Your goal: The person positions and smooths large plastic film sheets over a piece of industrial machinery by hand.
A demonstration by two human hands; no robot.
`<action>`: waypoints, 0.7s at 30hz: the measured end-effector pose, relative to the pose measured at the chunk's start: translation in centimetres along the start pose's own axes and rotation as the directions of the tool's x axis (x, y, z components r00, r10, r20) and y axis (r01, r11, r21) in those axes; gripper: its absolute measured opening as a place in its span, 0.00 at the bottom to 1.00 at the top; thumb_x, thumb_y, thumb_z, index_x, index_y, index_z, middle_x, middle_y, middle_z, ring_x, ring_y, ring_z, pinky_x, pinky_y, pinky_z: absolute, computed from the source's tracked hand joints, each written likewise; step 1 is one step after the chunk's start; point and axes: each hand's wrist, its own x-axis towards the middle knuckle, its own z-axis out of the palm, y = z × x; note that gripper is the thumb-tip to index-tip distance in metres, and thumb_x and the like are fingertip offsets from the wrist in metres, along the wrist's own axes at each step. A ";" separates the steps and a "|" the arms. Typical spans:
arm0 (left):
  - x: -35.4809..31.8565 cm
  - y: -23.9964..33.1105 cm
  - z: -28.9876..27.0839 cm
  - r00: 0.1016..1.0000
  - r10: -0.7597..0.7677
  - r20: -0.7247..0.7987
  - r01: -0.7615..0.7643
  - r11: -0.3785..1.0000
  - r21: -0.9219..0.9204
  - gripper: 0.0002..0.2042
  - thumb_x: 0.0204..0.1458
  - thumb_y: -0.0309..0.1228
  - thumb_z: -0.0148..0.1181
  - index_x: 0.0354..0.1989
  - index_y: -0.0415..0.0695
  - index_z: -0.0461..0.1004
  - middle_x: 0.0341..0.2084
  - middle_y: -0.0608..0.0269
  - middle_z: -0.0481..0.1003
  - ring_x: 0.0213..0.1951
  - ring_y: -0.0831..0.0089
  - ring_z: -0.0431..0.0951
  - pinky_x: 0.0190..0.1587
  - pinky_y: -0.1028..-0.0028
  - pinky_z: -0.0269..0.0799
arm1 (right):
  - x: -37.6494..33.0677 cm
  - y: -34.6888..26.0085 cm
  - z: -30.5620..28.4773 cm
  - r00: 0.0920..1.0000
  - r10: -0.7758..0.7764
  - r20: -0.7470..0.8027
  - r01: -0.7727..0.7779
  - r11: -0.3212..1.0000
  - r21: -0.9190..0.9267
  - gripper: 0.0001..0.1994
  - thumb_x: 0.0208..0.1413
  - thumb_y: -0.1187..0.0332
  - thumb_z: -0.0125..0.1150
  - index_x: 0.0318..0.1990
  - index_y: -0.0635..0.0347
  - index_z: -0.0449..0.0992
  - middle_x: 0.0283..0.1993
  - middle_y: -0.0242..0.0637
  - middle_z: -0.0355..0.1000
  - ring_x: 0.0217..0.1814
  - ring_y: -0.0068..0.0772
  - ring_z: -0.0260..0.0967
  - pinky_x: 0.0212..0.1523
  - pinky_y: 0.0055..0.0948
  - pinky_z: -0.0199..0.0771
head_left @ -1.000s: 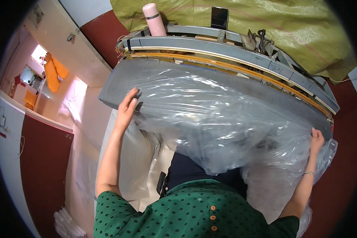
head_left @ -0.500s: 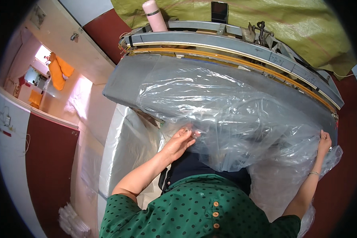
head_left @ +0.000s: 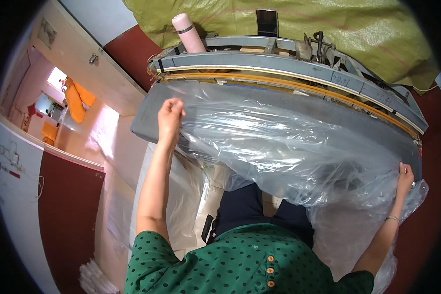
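A wrinkled, clear plastic sheet (head_left: pixel 259 130) lies across the grey padded top (head_left: pixel 149 115) of a long machine and drapes over its near edge. At the left end of that top, my left hand (head_left: pixel 170 120) is raised with its fingers closed on the sheet's left edge. My right hand (head_left: pixel 404 179) pinches the sheet at the far right, near the right end of the padded top. Between the two hands the film is stretched in shiny folds. More clear plastic hangs down beside my right forearm.
Behind the padded top runs a grey metal frame (head_left: pixel 250 61) with yellow strips. A pink bottle (head_left: pixel 188 35) and a dark phone-like slab (head_left: pixel 267 23) are at the back, near a yellow-green woven sheet (head_left: pixel 328 19). Bundled plastic (head_left: pixel 98 277) lies lower left, near an open door (head_left: pixel 98 73).
My left hand has moved up and away from my body to the left end of the padded top, drawing the sheet's edge along. My right hand keeps its hold at the right.
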 end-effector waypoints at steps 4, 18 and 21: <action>0.4 -2.4 0.5 0.971 0.240 0.024 -0.193 0.713 0.675 0.12 0.42 0.27 0.57 0.34 0.39 0.65 0.14 0.59 0.70 0.18 0.67 0.71 0.24 0.70 0.65 | 0.0 0.5 0.1 0.998 -0.058 -0.018 0.059 0.996 0.068 0.13 0.49 0.62 0.56 0.26 0.65 0.69 0.18 0.33 0.62 0.22 0.22 0.55 0.26 0.23 0.60; 2.9 -3.0 1.3 0.598 0.430 0.676 -0.728 -0.061 0.683 0.15 0.45 0.24 0.48 0.44 0.47 0.69 0.49 0.63 0.66 0.55 0.62 0.60 0.50 0.60 0.58 | -1.1 1.9 -0.7 0.998 -0.055 -0.029 0.059 0.988 0.146 0.12 0.49 0.64 0.56 0.24 0.65 0.68 0.18 0.26 0.58 0.23 0.17 0.51 0.26 0.19 0.56; 4.0 -4.1 2.0 0.680 0.423 0.599 -0.704 0.149 0.694 0.12 0.47 0.28 0.49 0.40 0.46 0.71 0.45 0.61 0.69 0.53 0.60 0.63 0.49 0.62 0.59 | -1.5 3.5 -2.0 0.999 -0.026 -0.044 0.033 0.985 0.171 0.12 0.49 0.65 0.57 0.23 0.65 0.68 0.19 0.23 0.58 0.24 0.16 0.51 0.25 0.18 0.55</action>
